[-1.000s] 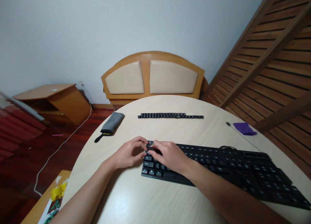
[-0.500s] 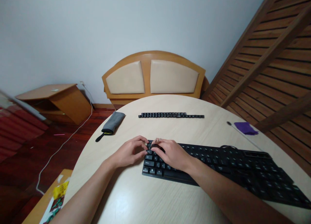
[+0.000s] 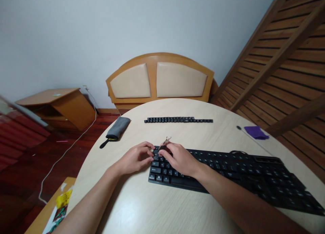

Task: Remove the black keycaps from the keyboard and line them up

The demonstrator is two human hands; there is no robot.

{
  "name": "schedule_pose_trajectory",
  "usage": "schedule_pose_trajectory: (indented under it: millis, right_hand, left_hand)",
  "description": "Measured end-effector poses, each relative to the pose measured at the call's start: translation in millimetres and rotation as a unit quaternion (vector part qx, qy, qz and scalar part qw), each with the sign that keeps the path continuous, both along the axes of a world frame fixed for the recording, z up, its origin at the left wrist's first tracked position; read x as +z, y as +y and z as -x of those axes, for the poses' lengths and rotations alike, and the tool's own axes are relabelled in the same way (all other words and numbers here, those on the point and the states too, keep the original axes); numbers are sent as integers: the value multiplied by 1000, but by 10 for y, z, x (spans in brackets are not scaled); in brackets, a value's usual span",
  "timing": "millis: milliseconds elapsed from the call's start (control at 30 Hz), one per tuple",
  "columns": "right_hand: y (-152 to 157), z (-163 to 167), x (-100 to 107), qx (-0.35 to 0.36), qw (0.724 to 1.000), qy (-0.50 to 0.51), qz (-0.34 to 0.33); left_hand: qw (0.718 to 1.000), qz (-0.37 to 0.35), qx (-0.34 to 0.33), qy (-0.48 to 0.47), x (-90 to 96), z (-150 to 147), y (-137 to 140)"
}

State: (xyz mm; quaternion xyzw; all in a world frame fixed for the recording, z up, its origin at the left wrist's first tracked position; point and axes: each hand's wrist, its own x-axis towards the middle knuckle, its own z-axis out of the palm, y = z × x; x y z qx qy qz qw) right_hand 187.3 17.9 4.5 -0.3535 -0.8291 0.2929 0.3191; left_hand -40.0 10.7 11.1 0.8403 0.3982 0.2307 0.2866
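A black keyboard point(image 3: 182, 182) lies across the table in front of me, its right side reaching toward the right edge of the view. My left hand point(image 3: 135, 158) grips its upper left corner, thumb and fingertips bent against the edge. Pinched in my right hand point(image 3: 180, 159) is a small keycap puller point(image 3: 165, 144), with a dark body and thin wire prongs that point up and away. That hand hovers over the upper left keys and hides some of them. Beyond the keyboard, loose black keycaps point(image 3: 175, 120) stand in a row.
On the round table point(image 3: 132, 207), a grey cloth pouch point(image 3: 118, 128) lies at the left. A purple cloth point(image 3: 256, 132) and a thin brush point(image 3: 250, 136) lie at the right. A headboard point(image 3: 159, 80) stands behind; slatted wooden panels point(image 3: 286, 54) rise at the right.
My right hand has turned the keycap puller, so its prongs now point upward and more of it shows. The left hand stays at the keyboard's corner.
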Motion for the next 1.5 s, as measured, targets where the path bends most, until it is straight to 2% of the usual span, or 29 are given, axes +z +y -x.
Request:
schedule_pose_trajectory:
  millis: [400,633,833,1267,1400,1500]
  right_hand:
    - [0,10,6,-41,999,-11,1]
    - [24,30,-6,-43,998,11,43]
    - [26,90,77,-31,998,-25,50]
    - [45,166,152,-27,993,-118,3]
    - [40,175,121,4,989,-139,-48]
    - [60,166,94,36,990,-120,-60]
  left_hand:
    - [1000,1,-1,3,-7,3,6]
    - [1000,7,-5,-14,-5,9,16]
    - [999,25,-3,-45,8,15,18]
    - [999,16,-3,-29,6,34,16]
    - [999,20,-8,-25,27,29,14]
    - [999,15,-16,-33,30,33,13]
